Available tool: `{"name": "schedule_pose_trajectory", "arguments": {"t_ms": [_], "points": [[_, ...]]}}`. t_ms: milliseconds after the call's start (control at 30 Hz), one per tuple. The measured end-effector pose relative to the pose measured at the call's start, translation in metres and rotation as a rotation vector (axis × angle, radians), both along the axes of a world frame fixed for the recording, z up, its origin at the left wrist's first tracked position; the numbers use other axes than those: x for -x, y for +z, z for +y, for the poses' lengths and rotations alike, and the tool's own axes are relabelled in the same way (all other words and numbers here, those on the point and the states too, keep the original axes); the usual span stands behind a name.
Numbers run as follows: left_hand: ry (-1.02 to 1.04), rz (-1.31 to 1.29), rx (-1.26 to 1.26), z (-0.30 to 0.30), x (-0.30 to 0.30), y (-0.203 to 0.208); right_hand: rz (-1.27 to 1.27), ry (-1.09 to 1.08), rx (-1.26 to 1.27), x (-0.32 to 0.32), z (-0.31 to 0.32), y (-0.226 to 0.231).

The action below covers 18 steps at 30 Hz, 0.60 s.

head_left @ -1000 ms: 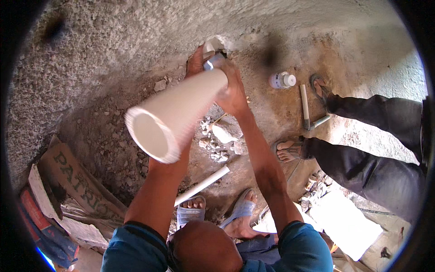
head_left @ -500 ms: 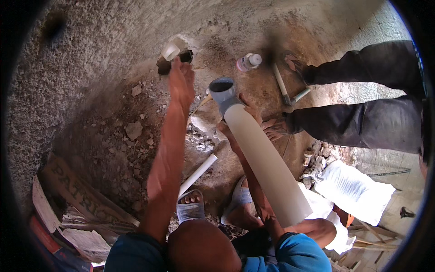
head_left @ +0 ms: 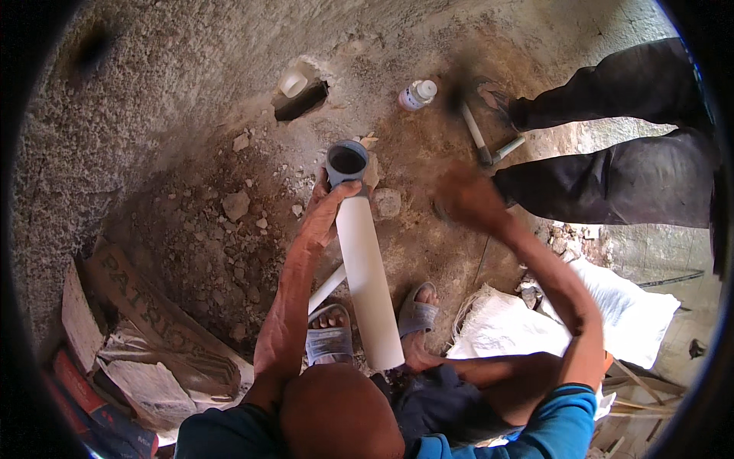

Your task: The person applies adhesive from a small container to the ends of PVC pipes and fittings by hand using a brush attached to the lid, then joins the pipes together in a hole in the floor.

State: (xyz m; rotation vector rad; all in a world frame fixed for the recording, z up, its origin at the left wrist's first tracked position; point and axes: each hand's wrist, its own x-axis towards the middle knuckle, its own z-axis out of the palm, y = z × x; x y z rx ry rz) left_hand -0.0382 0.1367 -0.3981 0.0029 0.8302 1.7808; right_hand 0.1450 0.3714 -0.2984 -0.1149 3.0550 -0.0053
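We see the white pipe change hands: the left hand now has its grip closed around the grey fitting at the pipe's upper end. The right hand is off it, out to the right and blurred, so we cannot tell whether that grip is open or closed. For the work, we judge this means one hand steadies the pipe and the other is freed. The pipe slants over the floor, its plain end between the left sandal and the right sandal, the fitting nearer the floor's edge along the rough wall.

Against half a second ago, the right hand no longer supports the pipe, and the left no longer reaches to the hole at the wall's foot, which now shows clear of any hand. The pipe also lies farther left in our view, less slanted.
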Motion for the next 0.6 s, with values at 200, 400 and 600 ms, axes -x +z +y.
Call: {"name": "schedule_pose_trajectory", "arguments": {"t_ms": [200, 400, 600], "points": [[-0.067, 0.439, 0.157, -0.004, -0.021, -0.023, 0.118, -0.438, 0.064, 0.065, 0.074, 0.022], [-0.288, 0.880, 0.317, -0.012, -0.066, -0.039, 0.150, -0.542, 0.060, 0.127, 0.153, -0.103], [-0.375, 1.198, 0.479, -0.036, -0.079, -0.044, -0.113, -0.625, 0.068, 0.174, 0.109, -0.086]]}}
